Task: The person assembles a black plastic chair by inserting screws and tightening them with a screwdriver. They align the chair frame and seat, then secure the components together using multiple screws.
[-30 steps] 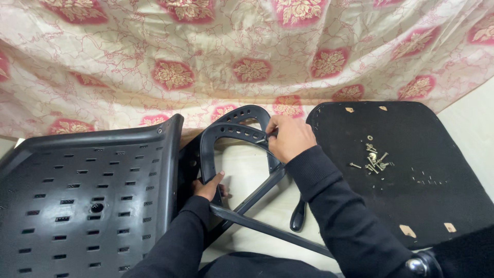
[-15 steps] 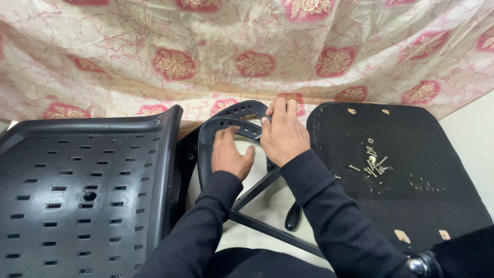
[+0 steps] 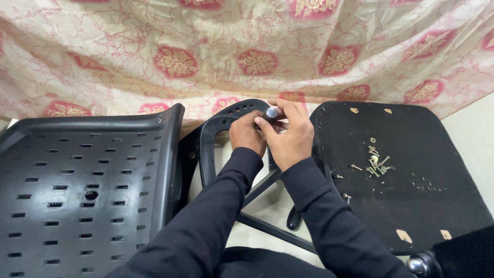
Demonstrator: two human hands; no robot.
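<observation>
A: Hands?

B: Both meet over the top of the black curved armrest (image 3: 221,128). Left hand (image 3: 246,135) sits on the armrest's upper bend, fingers curled down against the plastic. Right hand (image 3: 289,135) is just beside it, touching it, fingers closed round a small tool with a rounded silver tip (image 3: 271,112).

A: Grip state?

B: Right is grasping the tool, thumb and forefinger pinched near the tip. Left is clenched on the armrest's top, pressing it.

A: Where's the armrest?

B: Centre, between the perforated black chair back (image 3: 87,190) on the left and the black seat underside (image 3: 406,175) on the right. It looks upright or leaning; its loop opens toward the camera and its strut (image 3: 267,183) runs down toward the person's lap. Can't tell what it rests on.

A: Anything on the seat?

B: A small pile of loose silver screws (image 3: 376,162) near its middle, well apart from the hands, with a few single screws scattered closer to the left edge. Pale patches at the lower right.

A: Background?

B: Cream cloth with red floral medallions (image 3: 247,46) draped behind everything. Both sleeves are black. A chrome knob (image 3: 418,265) sits bottom right.
</observation>
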